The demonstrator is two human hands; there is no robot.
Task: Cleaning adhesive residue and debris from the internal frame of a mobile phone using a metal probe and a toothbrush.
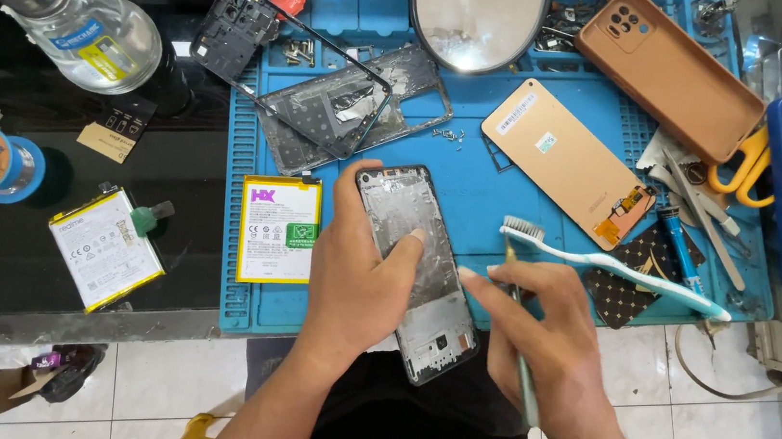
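Left-hand grip [355,284] around phone frame [417,271]

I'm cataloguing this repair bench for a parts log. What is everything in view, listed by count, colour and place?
phone frame: 1, grey-black, held at the mat's front edge
toothbrush: 1, white and teal, lying across the right hand
thin tool: 1, teal handle, in the right hand
work mat: 1, blue, bench centre
batteries: 2, white with yellow edges, one on the mat's left, one on the dark bench
back cover: 1, tan, right of mat centre
phone case: 1, brown, top right
round mirror: 1, top centre
clear bottle: 1, top left
scissors: 1, yellow handles, right
left hand: 1, gripping the frame
right hand: 1, forefinger by the frame
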